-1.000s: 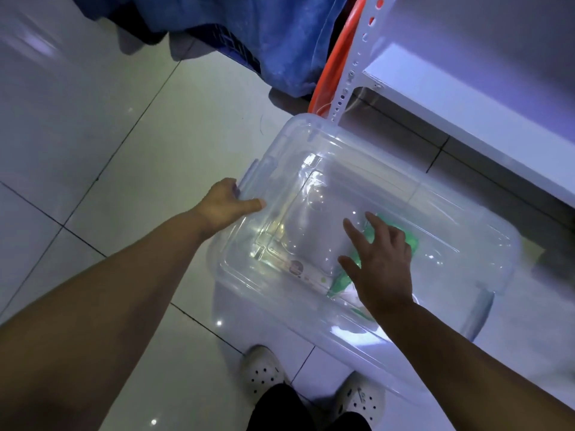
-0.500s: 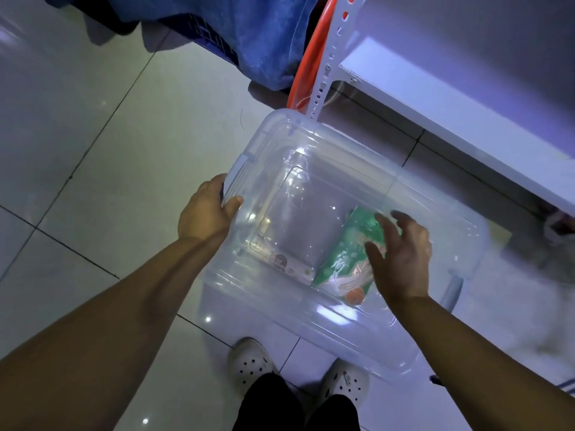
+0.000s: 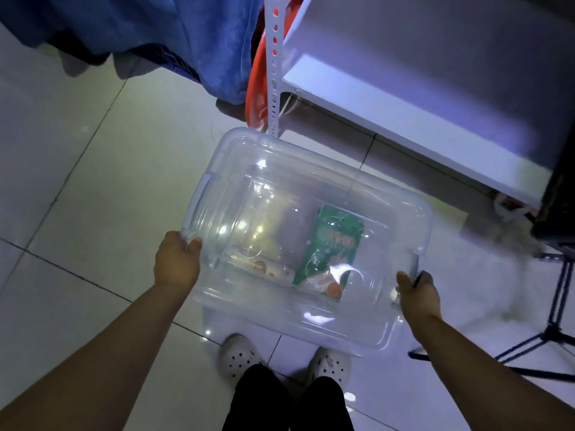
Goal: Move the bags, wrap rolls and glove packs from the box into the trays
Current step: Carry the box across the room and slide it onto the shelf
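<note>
A clear plastic box [image 3: 382, 325] is held above the tiled floor in front of me. Inside it lies a flat green pack [image 3: 334, 244] with red printing, right of the middle; a thin white label strip [image 3: 267, 270] lies on the box's bottom beside it. My left hand [image 3: 177, 262] grips the box's left rim by the handle. My right hand [image 3: 418, 293] is closed on the right end's handle. The rest of the box looks empty.
A white metal shelf [image 3: 404, 113] with a perforated upright [image 3: 274, 73] stands at the back right. Blue cloth [image 3: 174, 35] and an orange hoop [image 3: 256, 94] are behind the box. A black tripod [image 3: 553, 321] is at right. My feet in white clogs [image 3: 239, 356] stand below.
My right hand has left the green pack and moved out to the box's right handle. The box has shifted nearer me and the whole green pack now shows.
</note>
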Motion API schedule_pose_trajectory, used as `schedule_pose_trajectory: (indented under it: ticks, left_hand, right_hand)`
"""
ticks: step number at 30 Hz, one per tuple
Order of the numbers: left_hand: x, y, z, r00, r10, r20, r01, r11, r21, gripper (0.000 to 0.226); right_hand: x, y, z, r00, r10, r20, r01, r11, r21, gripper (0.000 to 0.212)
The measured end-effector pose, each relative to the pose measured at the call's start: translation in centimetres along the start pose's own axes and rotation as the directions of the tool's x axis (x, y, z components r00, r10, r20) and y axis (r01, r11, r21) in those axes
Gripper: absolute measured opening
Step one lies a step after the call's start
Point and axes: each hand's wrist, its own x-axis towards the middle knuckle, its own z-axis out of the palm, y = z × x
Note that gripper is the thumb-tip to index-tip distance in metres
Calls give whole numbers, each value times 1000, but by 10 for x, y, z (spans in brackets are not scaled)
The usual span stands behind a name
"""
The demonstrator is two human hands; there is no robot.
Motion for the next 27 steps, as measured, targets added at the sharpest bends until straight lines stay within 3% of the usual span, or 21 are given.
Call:
schedule_pose_trajectory:
  ticks: [8, 16, 27]
  left_hand:
    - [-80, 60, -51, 999, 49, -5, -49, 999, -1, 23]
    - [-157, 159, -101, 977, 211, -12, -211, 977, -32, 19]
    - [-138, 280, -89, 914, 394, 92, -402, 910, 96, 25]
  right_hand:
    - [-52, -10, -99, 996, -71, -45, 70, 997, -29, 28]
    - [-114, -16, -208, 979, -89, -183, 100, 993, 55, 28]
    - [-122, -26, -244, 946, 27, -323, 68, 958, 280, 21]
